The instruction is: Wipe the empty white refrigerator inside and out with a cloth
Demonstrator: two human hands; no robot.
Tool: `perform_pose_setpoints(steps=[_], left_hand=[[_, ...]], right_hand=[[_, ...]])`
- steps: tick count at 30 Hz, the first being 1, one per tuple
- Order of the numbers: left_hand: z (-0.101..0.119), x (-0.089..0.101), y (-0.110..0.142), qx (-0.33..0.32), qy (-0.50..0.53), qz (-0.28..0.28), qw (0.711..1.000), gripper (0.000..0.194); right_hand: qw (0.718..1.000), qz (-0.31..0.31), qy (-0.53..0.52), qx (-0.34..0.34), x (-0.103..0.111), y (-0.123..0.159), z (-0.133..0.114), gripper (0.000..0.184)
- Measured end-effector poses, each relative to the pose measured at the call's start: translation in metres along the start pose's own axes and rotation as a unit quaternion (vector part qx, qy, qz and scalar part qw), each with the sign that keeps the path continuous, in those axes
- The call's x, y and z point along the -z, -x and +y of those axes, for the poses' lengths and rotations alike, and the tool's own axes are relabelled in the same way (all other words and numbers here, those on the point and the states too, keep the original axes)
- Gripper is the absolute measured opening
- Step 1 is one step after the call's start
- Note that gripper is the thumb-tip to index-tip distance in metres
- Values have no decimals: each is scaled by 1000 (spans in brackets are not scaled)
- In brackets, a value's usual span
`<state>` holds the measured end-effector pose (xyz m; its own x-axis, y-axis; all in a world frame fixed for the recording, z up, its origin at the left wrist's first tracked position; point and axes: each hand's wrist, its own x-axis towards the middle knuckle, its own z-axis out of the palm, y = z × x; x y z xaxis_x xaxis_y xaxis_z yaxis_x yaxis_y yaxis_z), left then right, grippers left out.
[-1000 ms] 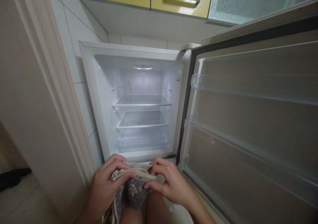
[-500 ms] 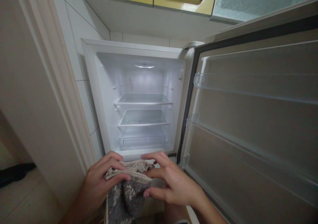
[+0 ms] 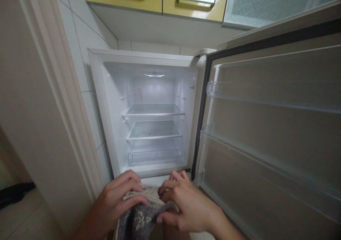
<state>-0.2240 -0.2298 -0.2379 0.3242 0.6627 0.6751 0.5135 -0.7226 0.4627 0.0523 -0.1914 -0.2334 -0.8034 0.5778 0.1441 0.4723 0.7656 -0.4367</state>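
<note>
A grey patterned cloth (image 3: 144,217) with a pale beige underside hangs bunched between my two hands, low in front of the fridge. My left hand (image 3: 114,199) is closed on its left edge, thumb in front and fingers behind. My right hand (image 3: 183,201) pinches the right edge between thumb and curled fingers. Beyond them stands the open fridge (image 3: 102,108), lit inside, with two glass shelves (image 3: 154,108) and a clear drawer (image 3: 153,157) at the bottom. The cloth's lower part runs out of view.
The fridge door (image 3: 266,126) with clear door racks (image 3: 213,90) swings wide on the right. A pale door frame (image 3: 53,91) rises at the left. Yellow cabinets (image 3: 197,9) with metal handles hang above. A black object (image 3: 16,194) lies on the floor at lower left.
My right hand has closed its fingers on the cloth's right edge, which now folds over. Both hands sit slightly lower and further right; the view has tilted up a little.
</note>
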Motion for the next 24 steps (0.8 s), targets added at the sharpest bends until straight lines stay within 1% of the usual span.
perform_pose_setpoints(steps=[1, 3, 5, 7, 10, 13, 16, 19, 22, 24], left_hand=[[-3, -1, 2, -4, -1, -12, 1000, 18], [-10, -1, 5, -7, -7, -34, 999, 17], [-15, -1, 8, 2, -27, -63, 998, 15], [-19, -1, 8, 16, -56, -99, 993, 12], [-20, -5, 8, 30, -87, -146, 985, 10], [-16, -15, 7, 49, -105, -178, 977, 9], [-10, -23, 3, 57, -112, -185, 975, 8], [-9, -21, -2, 54, -103, -196, 974, 8], [-15, -11, -3, 71, -95, -210, 971, 9], [-17, -4, 0, 91, -76, -211, 970, 7]], right_hand=[[1000, 0, -1, -7, 0, 2, 1, 37], [999, 19, -3, -27, 2, 8, 3, 34], [998, 48, 0, -51, 4, 14, 5, 31], [995, 59, 17, -76, 5, 15, 7, 24], [989, 30, 87, -119, 1, 12, 10, 13], [975, 0, 161, -153, -7, 8, 14, 17], [974, 28, 169, -150, -17, 8, 18, 16], [974, 47, 157, -154, -23, 8, 19, 22], [974, 53, 156, -155, -21, 9, 16, 10], [982, 70, 117, -131, -16, 13, 16, 2]])
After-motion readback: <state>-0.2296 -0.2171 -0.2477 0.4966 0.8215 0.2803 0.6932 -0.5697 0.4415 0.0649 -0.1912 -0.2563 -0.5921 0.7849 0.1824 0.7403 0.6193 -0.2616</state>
